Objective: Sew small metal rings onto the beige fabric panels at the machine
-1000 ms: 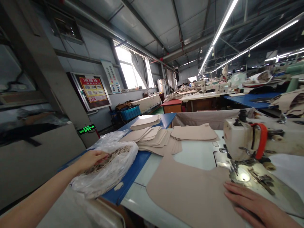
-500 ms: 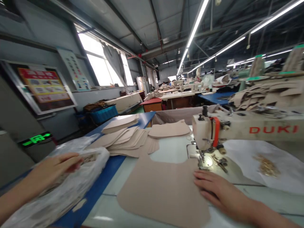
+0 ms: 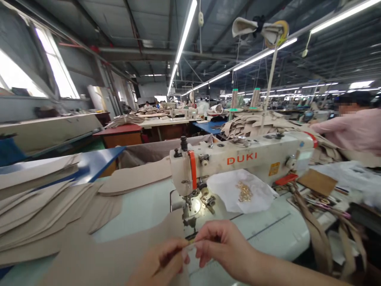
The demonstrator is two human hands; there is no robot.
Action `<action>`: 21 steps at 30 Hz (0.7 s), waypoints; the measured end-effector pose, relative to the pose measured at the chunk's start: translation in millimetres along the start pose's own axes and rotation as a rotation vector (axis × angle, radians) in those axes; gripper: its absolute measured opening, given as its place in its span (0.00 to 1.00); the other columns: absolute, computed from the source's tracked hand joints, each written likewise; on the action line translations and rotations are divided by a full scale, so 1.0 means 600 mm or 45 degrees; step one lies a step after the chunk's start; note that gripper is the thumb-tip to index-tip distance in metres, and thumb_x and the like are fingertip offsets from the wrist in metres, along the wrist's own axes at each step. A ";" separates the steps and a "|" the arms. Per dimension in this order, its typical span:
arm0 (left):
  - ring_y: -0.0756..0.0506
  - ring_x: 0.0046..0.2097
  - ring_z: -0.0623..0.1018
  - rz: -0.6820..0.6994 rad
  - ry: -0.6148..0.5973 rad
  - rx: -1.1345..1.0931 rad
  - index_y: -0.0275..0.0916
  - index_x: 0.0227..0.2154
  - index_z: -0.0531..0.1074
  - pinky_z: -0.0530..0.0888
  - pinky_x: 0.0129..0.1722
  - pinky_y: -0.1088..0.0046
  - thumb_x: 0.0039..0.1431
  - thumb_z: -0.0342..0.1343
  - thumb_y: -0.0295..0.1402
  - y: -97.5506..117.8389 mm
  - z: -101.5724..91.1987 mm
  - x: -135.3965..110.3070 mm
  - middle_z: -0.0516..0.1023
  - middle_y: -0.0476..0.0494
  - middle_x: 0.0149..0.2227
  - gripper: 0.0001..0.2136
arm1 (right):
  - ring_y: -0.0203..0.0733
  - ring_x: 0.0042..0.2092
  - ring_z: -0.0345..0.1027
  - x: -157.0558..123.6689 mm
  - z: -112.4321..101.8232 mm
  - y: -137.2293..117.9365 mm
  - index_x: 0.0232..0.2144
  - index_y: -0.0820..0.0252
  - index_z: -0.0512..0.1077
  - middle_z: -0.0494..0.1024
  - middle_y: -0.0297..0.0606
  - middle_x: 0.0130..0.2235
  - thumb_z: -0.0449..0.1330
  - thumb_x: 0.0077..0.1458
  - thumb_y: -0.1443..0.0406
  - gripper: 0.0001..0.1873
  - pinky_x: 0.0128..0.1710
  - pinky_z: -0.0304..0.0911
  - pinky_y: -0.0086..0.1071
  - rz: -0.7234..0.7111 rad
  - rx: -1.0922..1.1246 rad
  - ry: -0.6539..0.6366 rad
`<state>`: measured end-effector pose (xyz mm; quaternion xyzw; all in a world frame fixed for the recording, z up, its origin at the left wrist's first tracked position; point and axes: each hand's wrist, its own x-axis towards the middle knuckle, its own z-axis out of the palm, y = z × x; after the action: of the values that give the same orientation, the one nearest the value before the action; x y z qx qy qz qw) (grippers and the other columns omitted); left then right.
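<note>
Thin pale strip point(image 3: 189, 247), its material too small to make out, sits at the near centre, pinched between two bare hands. The right hand point(image 3: 220, 244) has thumb and forefinger closed on it; the left hand point(image 3: 163, 262), blurred, meets it from the left with its fingertips drawn together on the piece, a two-sided hold that likely keeps so slight an item steady and in sight. Beside them at near left, a broad, flat beige panel point(image 3: 113, 256) lies on the pale green tabletop point(image 3: 276, 234), its far edge close by the white sewing machine with orange lettering point(image 3: 244, 155), presumably to stay within reach of the needle. Light falls on the machine's round metal plate point(image 3: 194, 207), favouring close work. Farther right, a crumpled white sheet point(image 3: 223, 192) seems to keep a small heap of shiny gold-coloured pieces point(image 3: 244, 192) from scattering. At far left, layered stacks of beige panels point(image 3: 38, 222) lie flat, perhaps to avoid creases.
</note>
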<state>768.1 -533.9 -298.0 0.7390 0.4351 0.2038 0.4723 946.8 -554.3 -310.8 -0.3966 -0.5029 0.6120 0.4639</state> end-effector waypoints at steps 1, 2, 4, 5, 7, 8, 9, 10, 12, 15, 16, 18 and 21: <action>0.45 0.33 0.73 0.023 -0.028 -0.012 0.39 0.31 0.73 0.69 0.34 0.74 0.53 0.49 0.44 -0.001 0.004 0.010 0.76 0.46 0.29 0.14 | 0.31 0.22 0.66 -0.003 -0.005 0.000 0.23 0.65 0.70 0.71 0.32 0.22 0.66 0.41 0.56 0.16 0.25 0.63 0.26 0.015 -0.026 0.008; 0.45 0.32 0.73 0.037 -0.049 -0.012 0.39 0.32 0.72 0.69 0.33 0.74 0.53 0.49 0.43 0.000 0.007 0.019 0.75 0.47 0.28 0.13 | 0.31 0.22 0.66 -0.005 -0.009 -0.001 0.23 0.65 0.70 0.71 0.32 0.22 0.65 0.43 0.57 0.15 0.25 0.63 0.26 0.019 -0.058 0.009; 0.47 0.28 0.72 0.032 -0.060 0.036 0.39 0.29 0.71 0.68 0.30 0.74 0.53 0.48 0.44 0.005 0.009 0.034 0.72 0.49 0.24 0.14 | 0.32 0.25 0.68 -0.010 -0.016 -0.007 0.25 0.64 0.71 0.72 0.33 0.23 0.60 0.49 0.58 0.13 0.27 0.64 0.26 -0.006 -0.170 -0.016; 0.47 0.27 0.72 0.019 -0.046 0.072 0.39 0.27 0.71 0.67 0.29 0.74 0.53 0.48 0.45 0.007 0.007 0.042 0.71 0.49 0.22 0.14 | 0.33 0.26 0.69 -0.011 -0.023 -0.014 0.28 0.64 0.72 0.73 0.34 0.24 0.56 0.53 0.60 0.12 0.29 0.64 0.26 -0.046 -0.260 -0.026; 0.47 0.27 0.72 -0.014 0.028 0.117 0.40 0.25 0.71 0.68 0.29 0.74 0.51 0.47 0.47 0.008 -0.005 0.056 0.71 0.49 0.23 0.16 | 0.34 0.31 0.71 -0.011 -0.050 -0.037 0.35 0.62 0.74 0.76 0.36 0.28 0.51 0.58 0.62 0.14 0.33 0.65 0.26 -0.192 -0.520 0.001; 0.46 0.28 0.72 -0.031 0.075 0.113 0.40 0.24 0.71 0.68 0.30 0.73 0.50 0.48 0.48 0.004 -0.013 0.063 0.72 0.48 0.23 0.17 | 0.34 0.32 0.72 -0.009 -0.070 -0.052 0.38 0.61 0.74 0.77 0.36 0.30 0.49 0.60 0.63 0.15 0.34 0.65 0.26 -0.271 -0.699 0.055; 0.46 0.28 0.72 -0.048 0.119 0.092 0.40 0.24 0.72 0.69 0.31 0.73 0.49 0.48 0.49 -0.003 -0.022 0.070 0.72 0.48 0.23 0.17 | 0.34 0.34 0.72 -0.006 -0.095 -0.068 0.39 0.61 0.74 0.78 0.36 0.32 0.48 0.61 0.63 0.15 0.36 0.65 0.26 -0.340 -0.915 0.137; 0.46 0.28 0.72 -0.065 0.157 0.058 0.40 0.25 0.72 0.69 0.32 0.73 0.47 0.49 0.50 -0.012 -0.030 0.075 0.73 0.48 0.24 0.18 | 0.35 0.35 0.72 -0.001 -0.123 -0.083 0.39 0.61 0.74 0.78 0.36 0.33 0.49 0.61 0.63 0.14 0.37 0.64 0.25 -0.355 -1.183 0.228; 0.45 0.28 0.72 -0.103 0.203 -0.024 0.40 0.26 0.72 0.70 0.31 0.73 0.44 0.51 0.52 -0.034 -0.042 0.084 0.74 0.48 0.23 0.19 | 0.35 0.38 0.72 0.014 -0.177 -0.108 0.42 0.59 0.73 0.79 0.36 0.38 0.49 0.62 0.65 0.14 0.39 0.63 0.24 -0.190 -1.827 0.464; 0.45 0.26 0.72 -0.157 0.246 -0.082 0.39 0.26 0.73 0.70 0.30 0.72 0.41 0.52 0.53 -0.059 -0.045 0.088 0.75 0.47 0.22 0.20 | 0.42 0.41 0.72 0.044 -0.232 -0.116 0.36 0.64 0.76 0.79 0.45 0.39 0.54 0.58 0.68 0.11 0.41 0.63 0.29 0.005 -2.077 0.487; 0.45 0.26 0.72 -0.167 0.257 -0.081 0.40 0.26 0.72 0.71 0.29 0.72 0.41 0.52 0.53 -0.062 -0.044 0.087 0.75 0.47 0.22 0.20 | 0.45 0.41 0.73 0.055 -0.240 -0.111 0.33 0.66 0.76 0.79 0.48 0.37 0.55 0.57 0.68 0.10 0.41 0.63 0.31 0.057 -2.118 0.467; 0.45 0.26 0.72 -0.178 0.279 -0.074 0.40 0.25 0.72 0.71 0.29 0.72 0.40 0.52 0.53 -0.063 -0.041 0.086 0.75 0.47 0.21 0.20 | 0.48 0.40 0.73 0.074 -0.244 -0.097 0.31 0.68 0.76 0.79 0.50 0.35 0.56 0.57 0.68 0.10 0.41 0.64 0.35 0.158 -2.227 0.432; 0.44 0.26 0.73 -0.187 0.292 -0.081 0.40 0.25 0.72 0.71 0.29 0.71 0.38 0.52 0.53 -0.059 -0.040 0.085 0.76 0.46 0.21 0.21 | 0.44 0.40 0.73 0.100 -0.237 -0.075 0.34 0.69 0.74 0.78 0.46 0.37 0.56 0.59 0.66 0.10 0.42 0.66 0.38 0.275 -2.362 0.393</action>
<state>762.9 -472.6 -323.4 0.6616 0.5324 0.2657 0.4564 1074.5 -458.4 -293.5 -0.7283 -0.6825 -0.0516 -0.0342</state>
